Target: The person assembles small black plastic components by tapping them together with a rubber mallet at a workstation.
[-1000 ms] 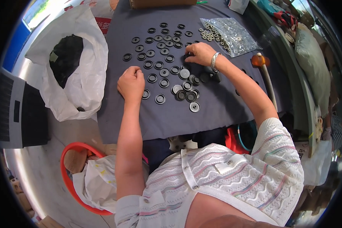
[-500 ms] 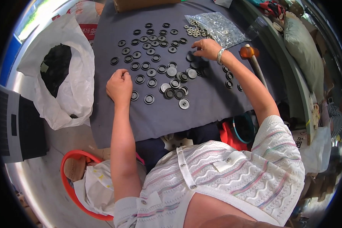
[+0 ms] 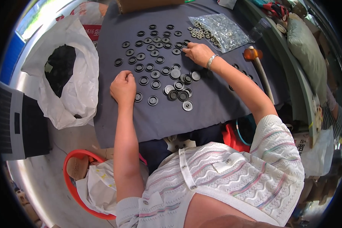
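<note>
The right hand (image 3: 197,53) pinched at a disc (image 3: 185,42); its forearm could sweep the pile (image 3: 178,89) below. The left hand (image 3: 123,88) rested curled shut, whether around anything could not be told.

A dark grey cloth-covered table (image 3: 216,110) is carrying scattered black round caps (image 3: 155,74). Beyond the caps, at the far right, a clear bag of metal pieces (image 3: 226,30) is lying; an orange-headed mallet (image 3: 254,57) is resting right of them.

White plastic bag (image 3: 70,89) (black stuff inside), red basket (image 3: 74,182).
</note>
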The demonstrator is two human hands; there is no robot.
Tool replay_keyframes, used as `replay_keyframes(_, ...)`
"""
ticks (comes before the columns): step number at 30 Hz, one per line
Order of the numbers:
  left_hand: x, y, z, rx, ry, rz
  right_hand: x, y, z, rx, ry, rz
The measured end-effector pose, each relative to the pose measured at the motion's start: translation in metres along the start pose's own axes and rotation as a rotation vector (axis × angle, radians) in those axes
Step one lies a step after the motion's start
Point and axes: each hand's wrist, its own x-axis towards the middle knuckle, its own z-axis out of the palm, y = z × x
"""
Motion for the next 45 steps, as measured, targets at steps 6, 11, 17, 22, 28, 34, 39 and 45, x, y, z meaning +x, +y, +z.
replay_keyframes(6, 0.004, 0.006, -0.004, 0.016, -0.028, -0.036, -0.012, 0.039, -0.038, 0.060, -0.068, 0.339)
replay_keyframes(11, 0.002, 0.006, -0.001, -0.004, -0.024, -0.020, -0.023, 0.055, -0.021, 0.056, -0.172, 0.365)
replay_keyframes(17, 0.001, 0.006, -0.005, -0.004, -0.031, -0.040, -0.005, 0.038, -0.015, 0.094, -0.087, 0.268)
replay_keyframes(22, 0.000, 0.010, -0.005, -0.031, -0.033, -0.059, 0.012, 0.030, 0.001, 0.301, -0.018, 0.313)
replay_keyframes(28, 0.002, 0.008, -0.004, -0.031, -0.032, -0.070, 0.012, 0.003, -0.008, 0.139, 0.142, 0.155)
replay_keyframes(34, 0.002, 0.006, -0.004, -0.008, -0.010, -0.012, -0.002, -0.082, -0.042, 0.301, -0.236, -0.081)
replay_keyframes(39, 0.001, 0.006, -0.001, -0.034, -0.017, -0.026, -0.012, -0.081, -0.028, 0.377, -0.169, -0.102)
replay_keyframes(45, 0.001, 0.007, -0.004, -0.031, -0.025, -0.039, -0.008, -0.075, -0.030, 0.434, -0.194, -0.179)
